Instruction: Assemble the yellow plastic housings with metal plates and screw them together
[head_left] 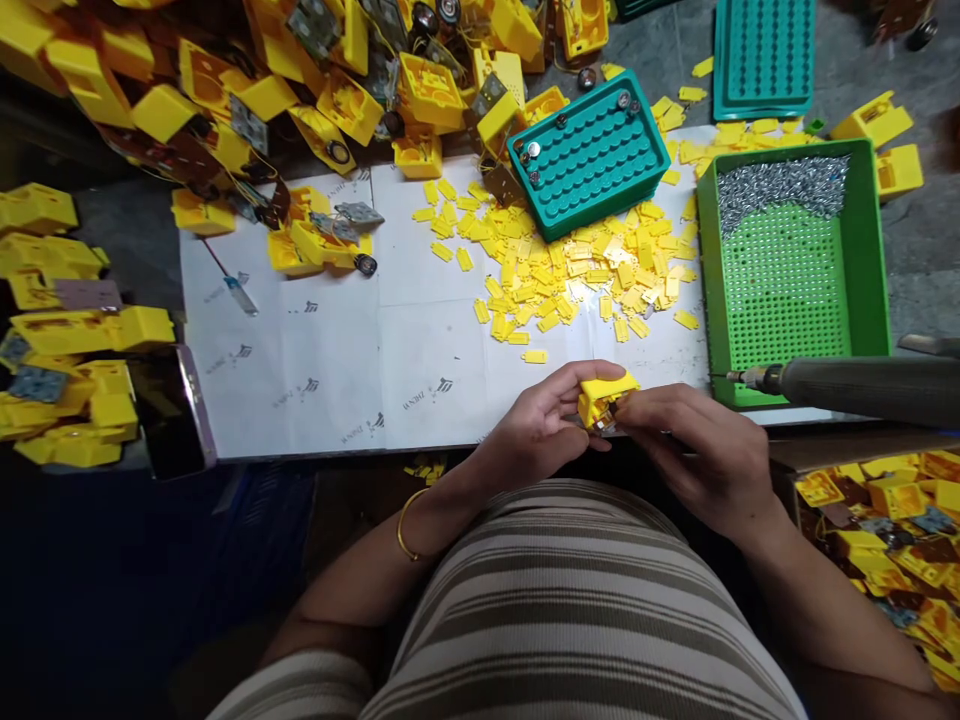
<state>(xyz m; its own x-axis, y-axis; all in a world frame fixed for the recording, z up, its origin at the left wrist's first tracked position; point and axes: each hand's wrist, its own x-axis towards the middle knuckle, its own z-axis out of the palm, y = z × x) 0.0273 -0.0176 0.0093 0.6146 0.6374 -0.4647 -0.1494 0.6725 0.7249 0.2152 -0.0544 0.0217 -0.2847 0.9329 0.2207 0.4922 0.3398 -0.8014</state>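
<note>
Both hands are working at the lower centre of the frame, over the near edge of the white paper sheet. The left hand is cupping a small yellow housing from the left, thumb and fingers wrapped narrowly around it; the right hand is pinching the same housing from the right, fingertips meeting at its lower front face. What sits between the right fingertips is too small to tell. A gold bangle is sitting on the left wrist. At centre right, a green perforated tray is holding a band of small silvery screws along its far end, its near part showing bare mesh. Just below it an electric screwdriver is lying with its bit pointing left. At upper centre, a teal slotted tray is resting tilted, carrying a few round metal pieces at its far corner; a second teal tray is lying at the upper right. Loose yellow clips are spreading across the paper between the trays. Yellow housings are piling at the upper left and in a box at lower right.
</note>
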